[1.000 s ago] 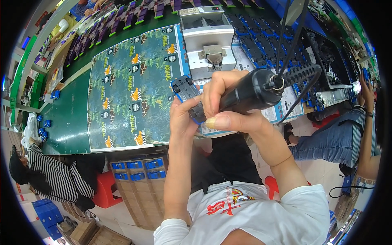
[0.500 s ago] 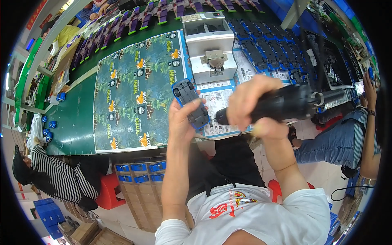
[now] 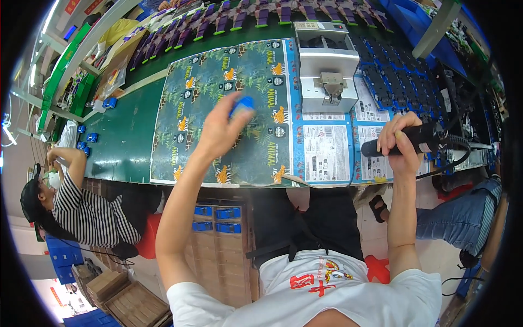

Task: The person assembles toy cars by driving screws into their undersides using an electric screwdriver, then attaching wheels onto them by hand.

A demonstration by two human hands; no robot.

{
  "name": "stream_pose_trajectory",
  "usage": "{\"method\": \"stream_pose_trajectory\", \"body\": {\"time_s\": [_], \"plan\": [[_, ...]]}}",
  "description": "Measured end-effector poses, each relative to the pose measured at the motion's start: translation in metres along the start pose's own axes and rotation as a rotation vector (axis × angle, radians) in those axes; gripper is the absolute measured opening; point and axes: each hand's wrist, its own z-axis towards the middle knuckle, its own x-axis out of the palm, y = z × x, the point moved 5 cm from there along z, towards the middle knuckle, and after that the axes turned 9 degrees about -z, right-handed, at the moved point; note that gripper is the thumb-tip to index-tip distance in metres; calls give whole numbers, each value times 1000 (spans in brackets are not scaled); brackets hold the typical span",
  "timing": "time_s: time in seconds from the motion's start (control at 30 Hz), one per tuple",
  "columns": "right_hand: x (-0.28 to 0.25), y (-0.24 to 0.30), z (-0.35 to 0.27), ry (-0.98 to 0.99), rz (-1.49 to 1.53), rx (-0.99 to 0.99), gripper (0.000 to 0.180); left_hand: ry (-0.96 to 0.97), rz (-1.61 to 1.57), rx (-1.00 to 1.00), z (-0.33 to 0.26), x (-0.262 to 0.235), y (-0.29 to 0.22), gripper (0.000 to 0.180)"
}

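The green workbench (image 3: 125, 141) extends under and beyond both hands; a large printed packaging sheet (image 3: 218, 109) with animal pictures lies flat on it, directly beneath the left hand (image 3: 218, 131); a grey benchtop machine (image 3: 326, 65) stands beyond and between the hands; trays of dark parts (image 3: 392, 82) lie beyond the right hand (image 3: 400, 144). The right hand is closed in a full fist around a black electric screwdriver (image 3: 414, 139), held roughly level above the bench's near edge, its cable (image 3: 452, 161) trailing to the right. The left hand is raised over the sheet, fingers curled and pinching a small blue part (image 3: 242, 104) at the fingertips.
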Motion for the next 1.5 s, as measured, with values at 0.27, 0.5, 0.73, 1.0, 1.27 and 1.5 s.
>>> {"method": "stream_pose_trajectory", "body": {"time_s": [0.27, 0.5, 0.73, 1.0, 1.27, 1.5], "plan": [[8, -4, 4, -88, -219, -59, 19, 43, -1332, -508, -25, 24, -1, 70], [11, -6, -1, -110, -264, -43, 22, 31, -1184, -551, -31, 35, -14, 68], [10, -7, -4, -125, -254, -36, 22, 45, -950, -439, -34, 39, -23, 67], [12, -5, -5, -131, -257, -43, 22, 27, -579, -345, -35, 51, -31, 81], [10, -6, -6, -155, -280, -32, 20, 19, -415, -235, -36, 54, -45, 37], [59, 7, 4, -3, -438, 155, 25, 211, -1011, -351, -50, 81, -69, 36]]}}
